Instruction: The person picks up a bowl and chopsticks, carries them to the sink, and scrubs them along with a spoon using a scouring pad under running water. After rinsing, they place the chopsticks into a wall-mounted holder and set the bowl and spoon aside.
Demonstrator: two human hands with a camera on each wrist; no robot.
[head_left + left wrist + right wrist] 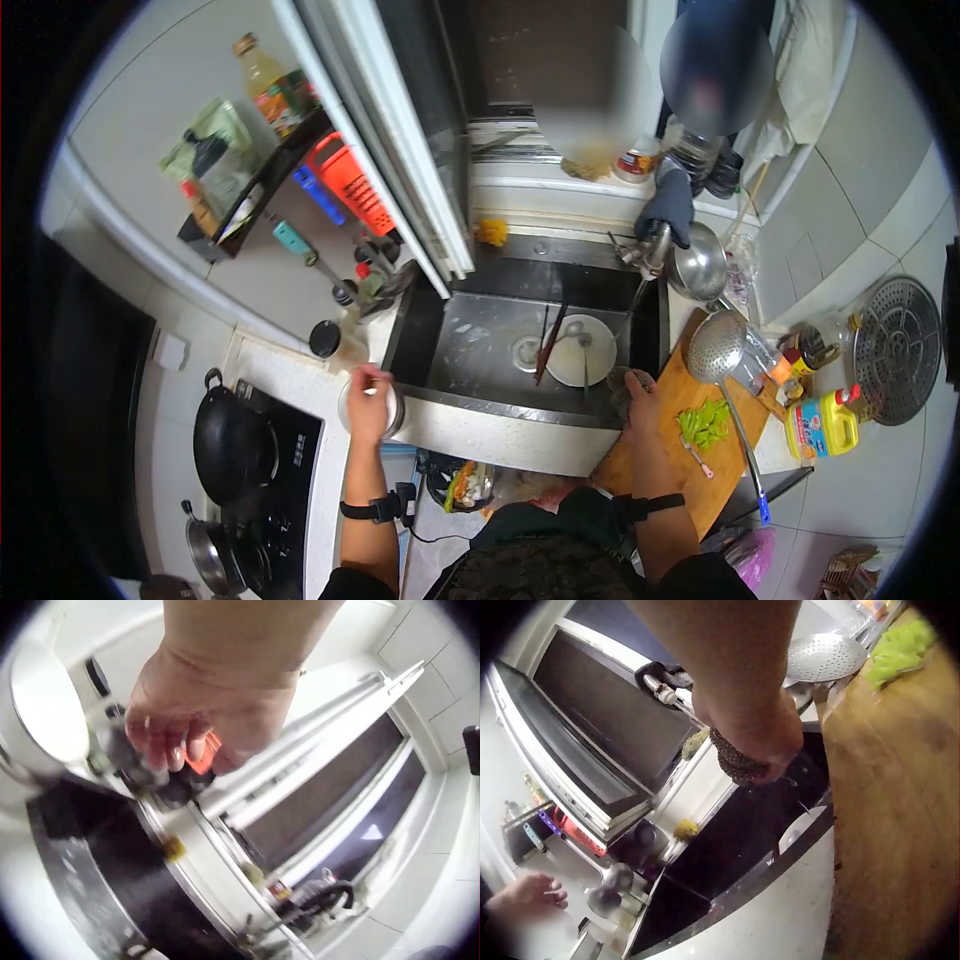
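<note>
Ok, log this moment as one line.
right hand: holds scourer | left hand: holds nothing, near white pot | sink: white bowl, chopsticks

A: Head view. Sink (470,365)?
B: Centre of frame; plate (604,352) in its right half, spoon (585,357) on plate, chopsticks (550,348) at plate's left edge.
A: Behind sink?
B: Faucet (652,255), right of centre.
A: Right side?
B: Cutting board (650,475), lower right; chopped vegetables (703,425) on it, skimmer (717,348) along its right side. Jug (825,428) right of skimmer.
A: Left side?
B: Stove (290,475), lower left, wok (228,450) on it. Left hand (370,405) between stove and sink.
A: Right hand (640,402)?
B: Sink's right front corner, beside board, scrubber (733,760) in it.
</note>
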